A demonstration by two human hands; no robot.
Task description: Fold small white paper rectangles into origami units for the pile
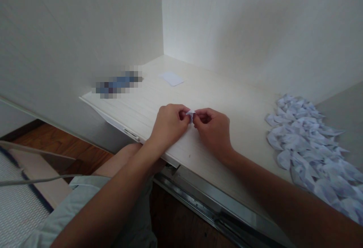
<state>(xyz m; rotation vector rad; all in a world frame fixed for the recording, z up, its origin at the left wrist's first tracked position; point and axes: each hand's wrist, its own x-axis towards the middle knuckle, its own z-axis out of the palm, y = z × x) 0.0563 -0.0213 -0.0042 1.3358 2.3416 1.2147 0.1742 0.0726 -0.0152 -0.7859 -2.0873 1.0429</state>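
Observation:
Between my two hands is a small piece of folded white paper, just above the desk top near its front edge. My left hand pinches its left side between thumb and fingers. On the right side, my right hand pinches it the same way. The fingertips hide much of the paper, so its full folded shape cannot be made out. Beyond the hands, flat white paper sheets lie on the desk.
A large heap of folded white paper pieces covers the right end of the desk. A blurred-out bluish object lies at the left edge. Walls close off the back and sides. An open metal drawer rail shows below the front edge.

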